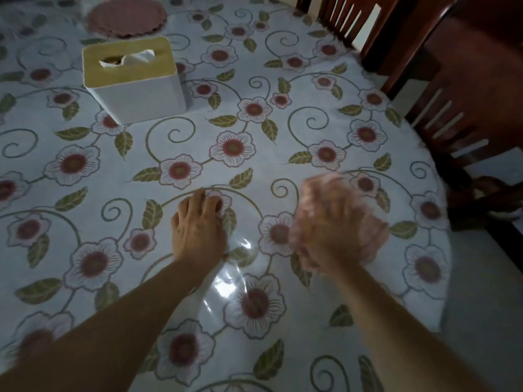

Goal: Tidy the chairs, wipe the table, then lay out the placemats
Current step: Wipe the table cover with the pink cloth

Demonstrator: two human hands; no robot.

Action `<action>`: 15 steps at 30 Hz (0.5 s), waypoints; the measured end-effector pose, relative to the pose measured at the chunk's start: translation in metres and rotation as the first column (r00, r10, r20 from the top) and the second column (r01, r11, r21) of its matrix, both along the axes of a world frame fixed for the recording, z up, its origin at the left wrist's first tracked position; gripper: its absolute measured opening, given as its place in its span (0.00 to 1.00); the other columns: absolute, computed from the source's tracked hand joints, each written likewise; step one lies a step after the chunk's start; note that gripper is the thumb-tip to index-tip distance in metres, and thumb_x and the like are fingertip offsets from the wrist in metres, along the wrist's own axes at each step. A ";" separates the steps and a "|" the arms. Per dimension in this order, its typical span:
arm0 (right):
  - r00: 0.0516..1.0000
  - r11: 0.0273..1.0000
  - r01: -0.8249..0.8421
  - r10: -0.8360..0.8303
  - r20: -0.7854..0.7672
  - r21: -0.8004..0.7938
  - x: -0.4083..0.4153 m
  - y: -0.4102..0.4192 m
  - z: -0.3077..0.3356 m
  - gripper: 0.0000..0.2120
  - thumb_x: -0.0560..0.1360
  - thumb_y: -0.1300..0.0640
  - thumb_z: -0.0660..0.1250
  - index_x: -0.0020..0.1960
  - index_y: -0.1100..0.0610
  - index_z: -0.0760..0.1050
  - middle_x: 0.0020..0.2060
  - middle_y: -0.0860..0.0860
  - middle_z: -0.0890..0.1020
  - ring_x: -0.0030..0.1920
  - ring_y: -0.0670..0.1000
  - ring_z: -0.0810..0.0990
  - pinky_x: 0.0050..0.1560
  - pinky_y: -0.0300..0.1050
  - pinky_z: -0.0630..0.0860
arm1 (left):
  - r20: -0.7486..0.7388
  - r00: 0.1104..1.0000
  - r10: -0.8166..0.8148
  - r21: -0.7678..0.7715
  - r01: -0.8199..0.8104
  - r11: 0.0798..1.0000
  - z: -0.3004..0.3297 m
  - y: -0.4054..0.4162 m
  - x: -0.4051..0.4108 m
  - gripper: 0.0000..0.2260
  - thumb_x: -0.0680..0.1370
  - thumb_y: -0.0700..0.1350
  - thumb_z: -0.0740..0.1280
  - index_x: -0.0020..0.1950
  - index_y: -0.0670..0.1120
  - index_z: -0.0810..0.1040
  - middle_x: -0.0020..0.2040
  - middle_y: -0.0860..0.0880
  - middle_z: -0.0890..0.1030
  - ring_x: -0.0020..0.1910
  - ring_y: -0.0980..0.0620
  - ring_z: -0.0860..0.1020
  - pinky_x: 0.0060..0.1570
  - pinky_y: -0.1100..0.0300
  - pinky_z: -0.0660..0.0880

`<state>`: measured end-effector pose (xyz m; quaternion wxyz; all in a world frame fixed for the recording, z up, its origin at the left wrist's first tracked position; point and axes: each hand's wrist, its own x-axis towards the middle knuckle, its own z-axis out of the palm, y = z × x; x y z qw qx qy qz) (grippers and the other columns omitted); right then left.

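Observation:
The round table [311,131] has a white cloth printed with red flowers and green leaves under a clear cover. My left hand [198,227] rests palm down on it near the middle front, holding nothing. My right hand [334,222] is blurred by motion and lies on top of a crumpled pink wiping cloth [373,236], fingers stretched forward and pressing it to the table. A round pink placemat [127,15] lies at the far left of the table. Dark wooden chairs [467,94] stand along the table's right side.
A white tissue box [135,83] with a yellow top stands at the back left, a tissue sticking out of its slot. A second chair back [348,21] shows at the top. Pale floor [486,292] lies beyond the table's right edge.

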<state>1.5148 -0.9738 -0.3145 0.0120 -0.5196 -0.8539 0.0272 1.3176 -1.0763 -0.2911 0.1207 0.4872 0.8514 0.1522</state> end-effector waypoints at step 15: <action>0.953 0.952 0.299 -0.295 0.066 -0.063 0.148 0.002 -0.005 0.36 0.75 0.38 0.39 0.77 0.56 0.46 0.76 0.61 0.52 0.75 0.62 0.50 0.73 0.62 0.47 | -0.038 0.985 -0.167 0.001 0.167 0.986 -0.008 -0.009 0.081 0.21 0.72 0.40 0.65 0.65 0.44 0.68 0.70 0.42 0.65 0.67 0.40 0.61 0.62 0.43 0.64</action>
